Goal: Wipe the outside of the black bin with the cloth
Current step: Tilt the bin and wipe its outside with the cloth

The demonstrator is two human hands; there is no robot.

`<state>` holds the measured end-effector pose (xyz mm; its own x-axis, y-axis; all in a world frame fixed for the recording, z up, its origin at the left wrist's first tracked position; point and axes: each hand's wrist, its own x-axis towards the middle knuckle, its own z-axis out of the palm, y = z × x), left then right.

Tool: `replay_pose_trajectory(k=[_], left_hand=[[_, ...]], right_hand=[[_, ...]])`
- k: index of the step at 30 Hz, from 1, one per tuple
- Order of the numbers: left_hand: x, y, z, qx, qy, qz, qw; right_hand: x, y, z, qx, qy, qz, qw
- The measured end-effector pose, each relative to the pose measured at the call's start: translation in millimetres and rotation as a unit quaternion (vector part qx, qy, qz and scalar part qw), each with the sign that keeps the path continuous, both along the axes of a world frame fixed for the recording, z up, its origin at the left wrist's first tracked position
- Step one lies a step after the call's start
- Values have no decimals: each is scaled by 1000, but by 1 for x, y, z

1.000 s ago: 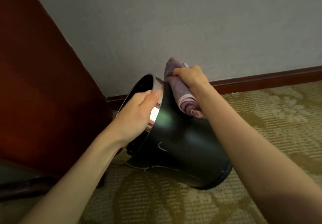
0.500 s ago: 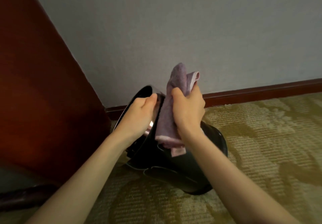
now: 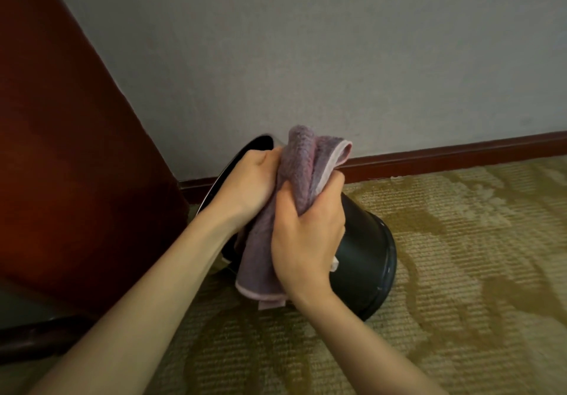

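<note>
Head view, hands point(image 3: 306, 235) gripping cloth point(image 3: 302, 161), black bin point(image 3: 365, 253) apparently tilted

Black bin point(image 3: 365, 250): glossy, round, tapered body, lying tipped on its side at centre frame. Its open mouth, edged with a thin bright rim, faces the upper left; its base faces the lower right, ringed by a raised lip. Much of the side wall is hidden.

Cloth point(image 3: 302, 164): mauve towelling with a pale pink border, bunched into loose vertical folds. Upper folds stand above the bin's mouth at centre; the lower part hangs down across the bin's near side, hem just below centre.
</note>
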<state>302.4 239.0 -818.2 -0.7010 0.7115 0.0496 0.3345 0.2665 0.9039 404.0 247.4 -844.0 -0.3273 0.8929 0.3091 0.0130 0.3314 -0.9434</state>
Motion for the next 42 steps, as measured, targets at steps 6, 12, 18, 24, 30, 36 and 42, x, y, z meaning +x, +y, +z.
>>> replay_pose_trajectory(k=[6, 12, 18, 24, 30, 36, 42], left_hand=[[-5, -4, -1, -23, 43, 28, 998], [-7, -17, -6, -17, 61, 29, 998], [-6, -27, -10, -5, 86, 37, 996], [-5, -18, -8, -25, 120, 44, 992], [3, -10, -8, -32, 118, 36, 992], [-1, -1, -5, -41, 137, 43, 989], [-16, -3, -1, -70, 157, 55, 984]], right_hand=[[-14, 27, 13, 17, -39, 17, 999], [-59, 89, 23, -29, -197, 63, 978], [-97, 129, 10, -65, -297, 131, 944], [-101, 142, 2, -39, -321, 108, 940], [-64, 139, -4, -34, -299, 61, 952], [-16, 99, -13, 2, -186, -22, 982], [32, 22, -54, 14, -39, -18, 999]])
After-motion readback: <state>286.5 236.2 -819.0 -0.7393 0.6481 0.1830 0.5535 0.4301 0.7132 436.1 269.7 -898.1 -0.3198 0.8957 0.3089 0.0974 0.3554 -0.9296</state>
